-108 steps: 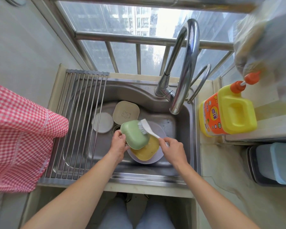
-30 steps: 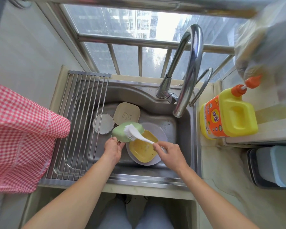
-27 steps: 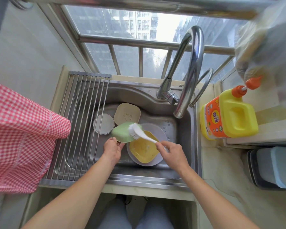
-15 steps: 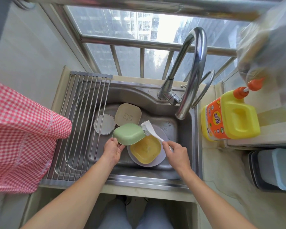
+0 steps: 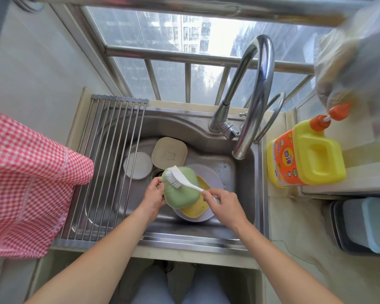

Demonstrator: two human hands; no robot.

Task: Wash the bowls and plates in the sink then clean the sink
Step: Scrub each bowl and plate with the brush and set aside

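A stainless steel sink [image 5: 246, 194] is set into a pale stone counter [image 5: 294, 227] directly below a barred window [image 5: 184, 62] with high-rise buildings beyond the glass. A curved chrome faucet [image 5: 255, 95] rises from the sink's far rim and arches toward the right side of the basin. A roll-up metal drying rack [image 5: 105, 163] spans the left part of the sink from far rim to near rim. A red-and-white checked cloth [image 5: 26, 183] hangs at the left edge of the view, overlapping the rack's left side. On the counter at the sink's right rim stands a yellow and orange detergent bottle [image 5: 305, 156]; a grey and blue bin [image 5: 366, 224] sits farther toward the near right. Inside the basin, a beige square plate [image 5: 169, 152] and a round white dish [image 5: 137, 164] lie near the far left, the dish partly beneath the rack. A white round plate [image 5: 208, 174] rests at the basin centre carrying a yellow bowl [image 5: 195, 208]. The left hand [image 5: 154, 196] grasps the left edge of a green bowl [image 5: 180, 191], held tilted above the yellow bowl. The right hand [image 5: 224, 202] grasps the handle of a white dish brush [image 5: 180, 178], whose bristles touch the green bowl's upper left surface.
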